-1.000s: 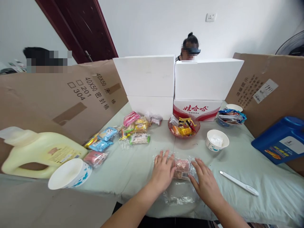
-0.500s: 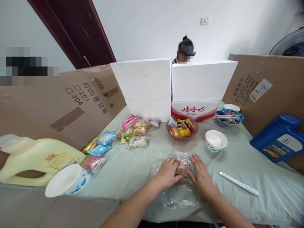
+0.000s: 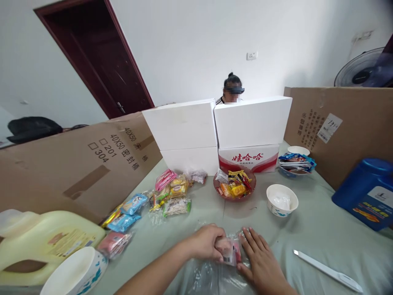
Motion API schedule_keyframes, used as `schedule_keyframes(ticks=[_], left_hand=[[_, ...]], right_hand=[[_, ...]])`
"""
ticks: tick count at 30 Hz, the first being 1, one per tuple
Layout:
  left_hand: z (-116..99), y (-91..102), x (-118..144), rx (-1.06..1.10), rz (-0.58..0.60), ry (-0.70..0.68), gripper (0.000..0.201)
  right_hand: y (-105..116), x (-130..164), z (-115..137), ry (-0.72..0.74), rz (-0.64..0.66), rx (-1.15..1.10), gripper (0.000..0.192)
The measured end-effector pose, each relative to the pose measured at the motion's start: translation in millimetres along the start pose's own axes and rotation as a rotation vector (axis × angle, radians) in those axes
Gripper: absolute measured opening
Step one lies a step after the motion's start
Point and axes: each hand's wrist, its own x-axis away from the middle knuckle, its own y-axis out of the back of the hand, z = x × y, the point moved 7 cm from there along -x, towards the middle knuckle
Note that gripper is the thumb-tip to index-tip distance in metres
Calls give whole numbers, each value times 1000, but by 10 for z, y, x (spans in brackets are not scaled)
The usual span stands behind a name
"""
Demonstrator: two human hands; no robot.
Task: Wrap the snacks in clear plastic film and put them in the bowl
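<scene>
My left hand (image 3: 205, 242) grips a small pink wrapped snack packet (image 3: 226, 247) by its left end, thumb below and fingers curled over the top. My right hand (image 3: 257, 255) lies flat with fingers stretched out, just right of the packet, pressing on a clear plastic bag (image 3: 202, 275). The bag is spread on the cloth under the packet and both hands. Whether the packet sits inside the bag or on top of it, I cannot tell.
Several wrapped snacks (image 3: 176, 207) lie left of a red glass bowl (image 3: 217, 196) of snacks. On the right are a paper bowl (image 3: 281, 212), a white utility knife (image 3: 327, 270) and a blue bottle (image 3: 365, 196). White boxes (image 3: 187, 127) stand behind; a person (image 3: 231, 88) sits beyond.
The view has tilted, so the table things appear lower. My left hand has closed round the packet's left end. My right hand has flattened onto the bag beside it.
</scene>
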Motion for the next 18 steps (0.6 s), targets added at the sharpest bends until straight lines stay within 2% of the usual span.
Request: schedule_keyframes(ticks=[5, 8, 10, 11, 13, 16, 18], left_hand=[[109, 213, -153, -92, 99, 2, 34], [149, 250, -114, 52, 217, 20, 42], [169, 404, -97, 198, 223, 20, 45], [173, 551, -119, 249, 169, 4, 45], [182, 957, -235, 260, -32, -29, 43], [165, 1550, -574, 4, -305, -20, 33], [118, 1761, -917, -68, -325, -19, 36]], right_hand=[[-89, 0, -29, -85, 116, -43, 72], [-130, 8, -47, -103, 145, -44, 72], [-151, 9, -49, -86, 134, -39, 72], [-159, 10, -51, -76, 123, -33, 72], [-171, 13, -56, -62, 99, -19, 71], [-177, 20, -64, -50, 68, 4, 68], [-172, 26, -62, -31, 43, 17, 68]])
